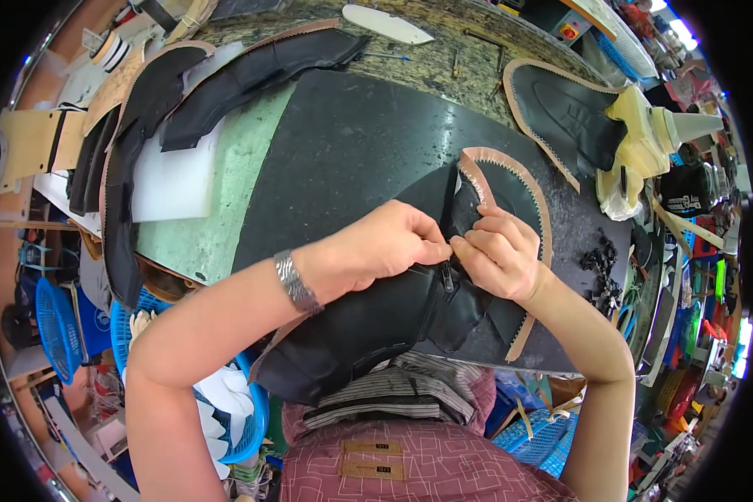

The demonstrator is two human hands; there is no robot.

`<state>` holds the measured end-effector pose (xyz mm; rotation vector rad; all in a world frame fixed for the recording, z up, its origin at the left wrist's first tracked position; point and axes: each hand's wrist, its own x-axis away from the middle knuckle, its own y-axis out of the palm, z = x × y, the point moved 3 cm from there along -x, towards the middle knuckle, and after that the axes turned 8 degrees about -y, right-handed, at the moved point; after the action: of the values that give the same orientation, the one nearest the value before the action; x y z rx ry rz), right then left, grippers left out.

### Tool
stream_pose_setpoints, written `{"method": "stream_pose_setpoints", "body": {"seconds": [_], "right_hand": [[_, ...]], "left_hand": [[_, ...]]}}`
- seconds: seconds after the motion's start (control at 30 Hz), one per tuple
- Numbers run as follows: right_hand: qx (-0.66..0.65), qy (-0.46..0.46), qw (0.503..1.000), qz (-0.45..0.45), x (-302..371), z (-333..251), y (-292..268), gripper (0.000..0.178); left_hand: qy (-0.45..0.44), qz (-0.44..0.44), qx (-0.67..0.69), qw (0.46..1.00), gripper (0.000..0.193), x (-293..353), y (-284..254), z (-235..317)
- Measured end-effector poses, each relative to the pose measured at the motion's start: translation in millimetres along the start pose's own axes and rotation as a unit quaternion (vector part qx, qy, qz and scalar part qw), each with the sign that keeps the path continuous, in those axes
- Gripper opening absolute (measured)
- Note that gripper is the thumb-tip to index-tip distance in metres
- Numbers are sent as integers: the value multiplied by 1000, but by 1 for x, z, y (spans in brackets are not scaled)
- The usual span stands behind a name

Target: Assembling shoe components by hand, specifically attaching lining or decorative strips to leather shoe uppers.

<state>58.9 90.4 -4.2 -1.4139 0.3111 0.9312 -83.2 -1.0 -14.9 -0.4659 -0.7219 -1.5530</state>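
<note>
A black leather boot upper (356, 330), its edge trimmed with a tan zigzag-cut strip (537, 188), lies over the near side of the dark work mat (335, 142). A black zipper runs along the upper, and its slider (448, 276) shows just below my fingertips. My left hand (389, 244), with a metal bracelet at the wrist, pinches at the zipper's edge. Against it, my right hand (502, 251) is closed with thumb and finger at the same spot, its other fingers curled by the tan trim. The exact bit between the fingertips is hidden.
More black uppers (268, 67) lie at the far left, another (560, 109) at the far right beside a yellowed plastic bottle (648, 125). Small black parts (604, 272) are heaped on the right. A white blade-shaped piece (386, 23) lies at the back. A blue basket (259, 418) stands below left.
</note>
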Motion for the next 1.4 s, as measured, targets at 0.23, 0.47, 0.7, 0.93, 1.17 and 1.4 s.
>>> {"method": "stream_pose_setpoints", "body": {"seconds": [0.23,0.47,0.7,0.93,1.17,1.4], "right_hand": [[-273,224,927,-128,-10,8,9,25],[-368,344,849,-158,-12,10,20,28],[-367,375,833,-173,-13,10,23,27],[-367,395,825,-169,-16,4,25,26],[-467,349,781,-226,-32,-2,20,24],[-463,343,786,-224,-36,1,22,24]], "left_hand": [[287,241,-174,911,8,34,9,-22],[313,278,-193,887,9,37,3,-23],[320,307,-230,867,7,41,3,-21],[320,314,-139,883,7,48,-11,-25],[240,232,-61,941,13,47,-19,-24],[216,179,-27,959,13,44,-21,-25]]}}
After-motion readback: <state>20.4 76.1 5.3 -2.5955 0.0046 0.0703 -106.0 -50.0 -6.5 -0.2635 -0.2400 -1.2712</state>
